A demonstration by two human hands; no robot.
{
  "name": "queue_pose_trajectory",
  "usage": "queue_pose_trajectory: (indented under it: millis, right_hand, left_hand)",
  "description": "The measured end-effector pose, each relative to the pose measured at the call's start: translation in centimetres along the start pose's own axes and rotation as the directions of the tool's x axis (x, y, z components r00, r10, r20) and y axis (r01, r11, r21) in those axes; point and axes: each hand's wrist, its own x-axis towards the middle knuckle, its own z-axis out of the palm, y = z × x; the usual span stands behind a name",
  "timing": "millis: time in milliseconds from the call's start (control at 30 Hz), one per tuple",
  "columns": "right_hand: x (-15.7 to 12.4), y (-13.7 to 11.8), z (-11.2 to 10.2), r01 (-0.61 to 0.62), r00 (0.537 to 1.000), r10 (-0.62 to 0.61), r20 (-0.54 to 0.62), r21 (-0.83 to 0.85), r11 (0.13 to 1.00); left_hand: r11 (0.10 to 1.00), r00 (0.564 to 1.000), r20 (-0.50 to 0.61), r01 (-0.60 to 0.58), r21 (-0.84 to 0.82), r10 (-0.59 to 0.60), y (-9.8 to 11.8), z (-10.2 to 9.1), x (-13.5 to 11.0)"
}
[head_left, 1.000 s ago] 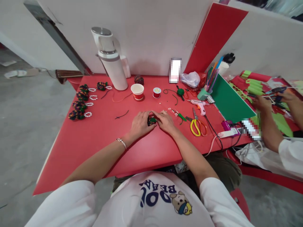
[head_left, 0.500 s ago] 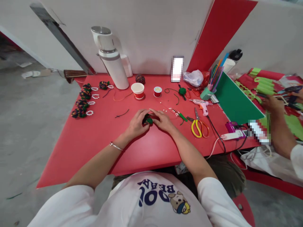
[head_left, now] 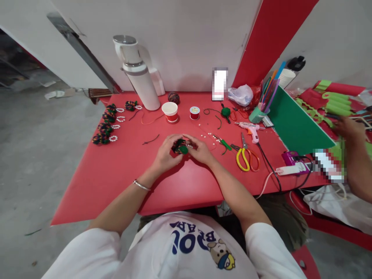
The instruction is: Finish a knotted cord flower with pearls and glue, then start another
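One small round bundle of dark multicoloured yarn with a green front point(head_left: 183, 149), at the centre of the frame over the red tabletop point(head_left: 116, 174). Clasped in the bare left hand point(head_left: 167, 155), fingers curled round it; from the other side, bare right hand point(head_left: 201, 151) with fingertips close against it, pinching or merely touching impossible to tell. Right of centre, scattered tiny white beads point(head_left: 213, 137) beside a slim green-handled tool point(head_left: 225, 144). Above centre, white-and-red paper cup point(head_left: 170, 114) and spool of red thread point(head_left: 194, 113). Left of frame, dark yarn bundles with white bead loops point(head_left: 109, 114).
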Motion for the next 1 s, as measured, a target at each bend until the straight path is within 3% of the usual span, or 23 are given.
queue_pose_trajectory:
  millis: [167, 433, 667, 833, 1000]
  right_hand:
    - [0.0, 0.5, -0.1, 0.006, 0.999, -0.006, -0.035, -0.004, 1.0]
    - [-0.1, 0.0, 0.2, 0.079, 0.997, -0.079, 0.0, -0.008, 0.997]
    - [-0.1, 0.4, -0.1, 0.125, 0.991, -0.133, 0.0, -0.342, 0.931]
    - [-0.5, 0.0, -0.4, 0.161, 0.986, -0.144, 0.078, -0.628, 0.761]
    - [-0.9, -0.4, -0.7, 0.19, 0.98, -0.181, 0.084, -0.67, 0.717]
  left_hand:
    - [0.97, 0.981, -0.008, 0.19, -0.153, -0.193, -0.9, 0.5, -0.5]
    - [0.965, 0.984, -0.01, 0.171, -0.197, -0.176, -1.3, 0.5, -0.8]
    - [0.984, 0.988, 0.051, 0.148, -0.095, -0.144, -3.4, 1.0, -0.7]
    - [0.986, 0.985, 0.117, 0.137, -0.092, -0.126, -4.3, 0.8, -0.9]
    - [0.991, 0.989, 0.098, 0.119, -0.056, -0.113, -4.1, -1.1, -1.5]
